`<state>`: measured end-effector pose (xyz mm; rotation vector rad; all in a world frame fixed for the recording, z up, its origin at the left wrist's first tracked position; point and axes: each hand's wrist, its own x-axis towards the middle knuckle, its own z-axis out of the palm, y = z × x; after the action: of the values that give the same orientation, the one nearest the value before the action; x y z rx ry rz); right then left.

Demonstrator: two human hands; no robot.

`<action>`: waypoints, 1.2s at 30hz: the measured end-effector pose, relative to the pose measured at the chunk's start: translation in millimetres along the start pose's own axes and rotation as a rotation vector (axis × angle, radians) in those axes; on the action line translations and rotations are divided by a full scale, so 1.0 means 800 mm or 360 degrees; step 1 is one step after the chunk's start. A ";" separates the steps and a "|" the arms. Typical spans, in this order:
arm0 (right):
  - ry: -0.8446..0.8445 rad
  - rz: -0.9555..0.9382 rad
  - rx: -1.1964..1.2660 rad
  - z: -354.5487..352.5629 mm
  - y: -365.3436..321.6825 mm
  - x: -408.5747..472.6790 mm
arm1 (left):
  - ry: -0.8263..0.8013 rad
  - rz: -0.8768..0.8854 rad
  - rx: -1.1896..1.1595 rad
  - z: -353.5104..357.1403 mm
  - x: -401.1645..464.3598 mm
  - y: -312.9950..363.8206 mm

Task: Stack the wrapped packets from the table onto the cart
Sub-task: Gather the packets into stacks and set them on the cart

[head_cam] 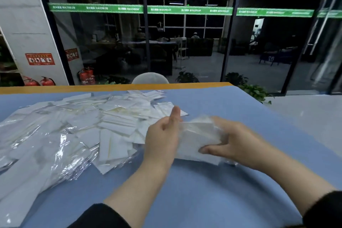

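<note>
Packets [198, 139] bundled between both hands: right hand [235, 142] grips them, left hand [162, 135] presses flat.

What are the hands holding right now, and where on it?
A bundle of wrapped packets, blurred. The right hand grips its right end, fingers curled round it; the left hand presses flat against its left end.

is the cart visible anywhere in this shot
No, only the blue table, the packet pile and both hands on a bundle show.
</note>
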<state>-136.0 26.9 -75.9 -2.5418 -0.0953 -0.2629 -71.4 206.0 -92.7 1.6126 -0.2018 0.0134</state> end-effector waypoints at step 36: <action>0.0316 -0.0349 0.0321 0.034 0.044 -0.002 | -0.0128 0.0778 0.0298 0.024 0.001 -0.025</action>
<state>-128.9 12.5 -117.7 -2.2921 -0.3088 -0.5610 -69.9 187.3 -113.0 1.7152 -0.6693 0.3526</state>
